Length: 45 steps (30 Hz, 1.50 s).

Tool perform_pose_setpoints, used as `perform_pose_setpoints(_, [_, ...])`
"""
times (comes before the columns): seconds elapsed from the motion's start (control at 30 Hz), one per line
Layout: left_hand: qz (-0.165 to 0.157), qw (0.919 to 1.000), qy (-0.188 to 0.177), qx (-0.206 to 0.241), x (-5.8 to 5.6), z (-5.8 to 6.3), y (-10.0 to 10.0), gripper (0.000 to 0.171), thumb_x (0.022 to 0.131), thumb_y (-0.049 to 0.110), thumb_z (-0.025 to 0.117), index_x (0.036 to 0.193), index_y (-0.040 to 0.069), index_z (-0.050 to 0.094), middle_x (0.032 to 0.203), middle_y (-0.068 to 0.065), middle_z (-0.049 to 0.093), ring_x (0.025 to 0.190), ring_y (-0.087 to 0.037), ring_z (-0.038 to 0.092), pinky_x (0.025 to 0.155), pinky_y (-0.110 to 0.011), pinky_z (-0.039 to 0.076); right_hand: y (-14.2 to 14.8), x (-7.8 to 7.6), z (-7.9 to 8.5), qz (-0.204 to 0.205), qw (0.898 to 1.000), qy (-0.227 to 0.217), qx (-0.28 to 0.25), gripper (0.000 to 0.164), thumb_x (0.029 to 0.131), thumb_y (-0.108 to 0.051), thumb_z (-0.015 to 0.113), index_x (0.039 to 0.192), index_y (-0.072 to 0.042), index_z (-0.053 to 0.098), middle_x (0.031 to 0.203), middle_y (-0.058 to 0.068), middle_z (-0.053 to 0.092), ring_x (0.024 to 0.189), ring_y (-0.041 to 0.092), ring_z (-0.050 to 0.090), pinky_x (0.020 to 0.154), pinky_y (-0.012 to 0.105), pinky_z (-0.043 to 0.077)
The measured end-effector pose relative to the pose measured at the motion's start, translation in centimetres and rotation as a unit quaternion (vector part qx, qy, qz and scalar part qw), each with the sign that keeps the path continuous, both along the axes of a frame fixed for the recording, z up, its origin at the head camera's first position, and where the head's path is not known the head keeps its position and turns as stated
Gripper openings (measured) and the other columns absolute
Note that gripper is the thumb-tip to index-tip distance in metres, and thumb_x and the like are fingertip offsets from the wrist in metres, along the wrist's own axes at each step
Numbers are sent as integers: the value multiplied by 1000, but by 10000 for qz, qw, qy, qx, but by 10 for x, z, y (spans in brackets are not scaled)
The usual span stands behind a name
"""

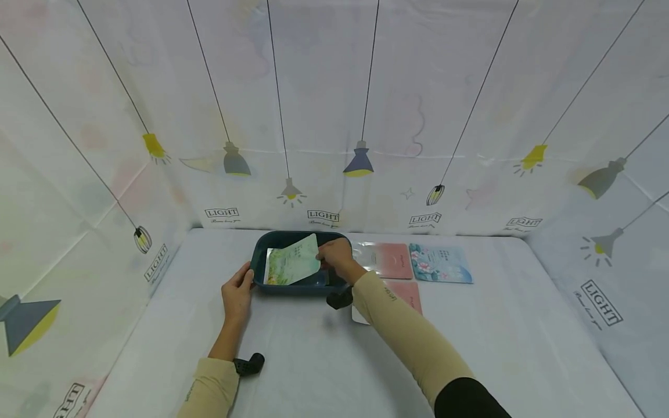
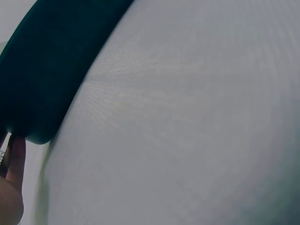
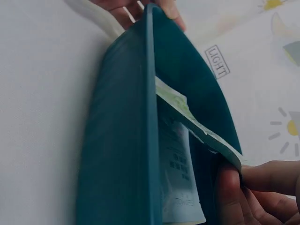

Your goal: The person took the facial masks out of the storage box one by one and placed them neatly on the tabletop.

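A dark teal plastic bin (image 1: 292, 290) stands toward the back of the white table. My right hand (image 1: 337, 257) pinches the right edge of a pale green printed packet (image 1: 295, 261), which is tilted up inside the bin. In the right wrist view the thumb and fingers (image 3: 267, 180) grip that packet's edge, and a light blue packet (image 3: 180, 173) lies beneath it. At the bin's left end my left hand (image 1: 237, 293) holds the rim, thumb on top. The left wrist view shows only part of that hand (image 2: 14, 173) against the bin's outer wall (image 2: 51, 70).
Right of the bin lie a pink and silver packet (image 1: 394, 260) and a blue floral packet (image 1: 441, 263). Another pink packet (image 1: 407, 293) lies nearer, partly under the right forearm. Behind the table (image 1: 522, 325) hangs a curtain (image 1: 324, 87) printed with lamps.
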State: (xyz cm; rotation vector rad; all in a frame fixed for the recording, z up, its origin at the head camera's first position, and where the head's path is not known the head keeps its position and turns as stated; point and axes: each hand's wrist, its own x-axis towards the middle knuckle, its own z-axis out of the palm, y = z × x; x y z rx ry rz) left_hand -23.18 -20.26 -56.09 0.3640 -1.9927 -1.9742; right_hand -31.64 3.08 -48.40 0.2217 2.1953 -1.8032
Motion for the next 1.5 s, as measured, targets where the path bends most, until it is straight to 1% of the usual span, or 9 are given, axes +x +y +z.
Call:
perform_pose_setpoints(0.13, [37, 10000, -72, -43, -1, -1, -1, 42, 101, 21, 54, 138, 2, 53, 142, -15, 54, 125, -28, 57, 77, -4, 51, 5, 1, 4, -17, 9999, -60, -102, 25, 81, 10, 65, 105, 11, 69, 86, 13, 69, 58, 11, 62, 52, 23, 55])
perform_pose_setpoints(0.27, [112, 9998, -110, -134, -2, -3, -1, 41, 101, 22, 54, 137, 3, 54, 141, -13, 56, 124, -24, 58, 78, -5, 52, 10, 1, 6, -62, 9998, -137, -156, 26, 82, 9, 65, 108, 9, 68, 88, 12, 68, 58, 12, 60, 50, 21, 53])
perform_pose_setpoints(0.5, [120, 9999, -78, -95, -2, -3, -1, 41, 101, 20, 53, 137, 1, 54, 141, -16, 55, 126, -28, 56, 77, -4, 52, 19, 0, 9, -132, 9991, -214, -330, 26, 83, 6, 67, 109, 7, 68, 88, 10, 68, 60, 12, 60, 51, 20, 53])
perform_pose_setpoints(0.57, [133, 9998, -91, -77, -2, -2, 0, 40, 101, 19, 53, 137, 1, 54, 141, -15, 55, 126, -27, 56, 77, -4, 52, 22, 0, 11, -147, 9990, -206, -373, 26, 83, 5, 67, 109, 7, 68, 87, 9, 68, 61, 12, 60, 53, 21, 54])
perform_pose_setpoints(0.77, [116, 9997, -144, -175, -1, -1, 1, 41, 101, 22, 53, 138, 3, 54, 142, -12, 55, 125, -23, 57, 80, -4, 51, 31, 3, 21, -155, 9992, -116, -359, 27, 84, 3, 68, 111, 7, 67, 84, 6, 67, 61, 11, 61, 55, 21, 55])
perform_pose_setpoints(0.93, [126, 9996, -123, -220, -1, 0, 2, 42, 101, 22, 53, 138, 2, 54, 142, -13, 55, 125, -24, 57, 79, -3, 51, 38, 5, 30, -217, 9981, -108, -563, 28, 84, 4, 68, 111, 8, 66, 81, 5, 67, 57, 10, 60, 54, 21, 55])
perform_pose_setpoints(1.17, [144, 9996, -90, -241, -1, 0, 2, 39, 102, 20, 52, 137, 2, 54, 141, -13, 56, 124, -23, 58, 79, -3, 50, 48, 7, 41, -163, 9975, -89, -676, 30, 86, 2, 67, 115, 6, 65, 91, 9, 69, 63, 11, 64, 58, 21, 57])
perform_pose_setpoints(1.37, [132, 9997, -76, -179, 0, 2, 3, 40, 102, 19, 52, 137, 1, 54, 141, -15, 55, 126, -27, 57, 79, -3, 50, 63, 13, 43, -276, 9959, -201, -839, 29, 87, -1, 67, 115, 3, 65, 90, 7, 67, 68, 12, 64, 62, 22, 58])
perform_pose_setpoints(1.5, [128, 9997, -59, -182, 1, 4, 3, 39, 101, 17, 52, 136, 0, 54, 141, -16, 55, 126, -27, 57, 78, -3, 50, 75, 17, 43, -292, 9943, -183, -1008, 32, 87, -1, 67, 118, 3, 63, 92, 6, 68, 71, 14, 65, 64, 23, 59])
